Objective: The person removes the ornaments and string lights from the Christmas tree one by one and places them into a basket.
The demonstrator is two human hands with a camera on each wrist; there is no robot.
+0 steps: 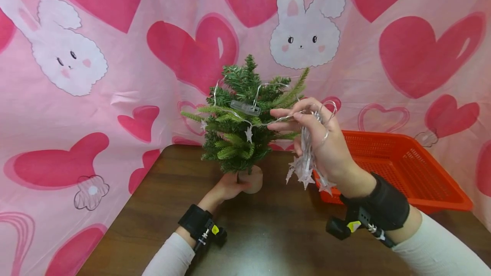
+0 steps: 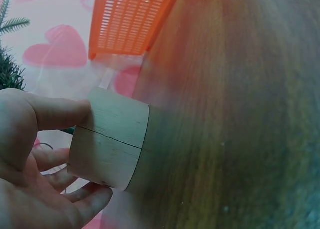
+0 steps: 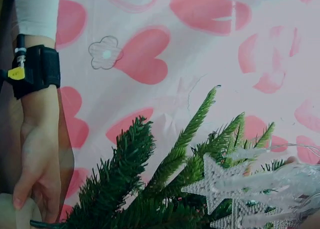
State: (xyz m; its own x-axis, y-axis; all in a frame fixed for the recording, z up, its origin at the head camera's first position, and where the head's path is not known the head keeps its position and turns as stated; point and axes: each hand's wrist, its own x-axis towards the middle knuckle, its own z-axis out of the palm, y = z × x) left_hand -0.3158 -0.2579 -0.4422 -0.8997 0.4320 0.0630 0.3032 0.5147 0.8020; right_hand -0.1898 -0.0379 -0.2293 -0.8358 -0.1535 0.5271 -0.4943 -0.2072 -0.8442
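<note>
A small artificial Christmas tree stands on the table on a round wooden base. My left hand grips that base from the left; in the left wrist view, thumb and fingers go round the wood. Beside the tree's right side, my right hand holds a bunched string of star lights, its stars dangling below the palm. Part of the wire runs across the branches, with a clear battery box and a star on the front. Up close, the right wrist view shows a clear star by the branches.
An orange plastic basket stands on the right of the brown wooden table, behind my right wrist. A pink cloth with hearts and rabbits hangs behind the table.
</note>
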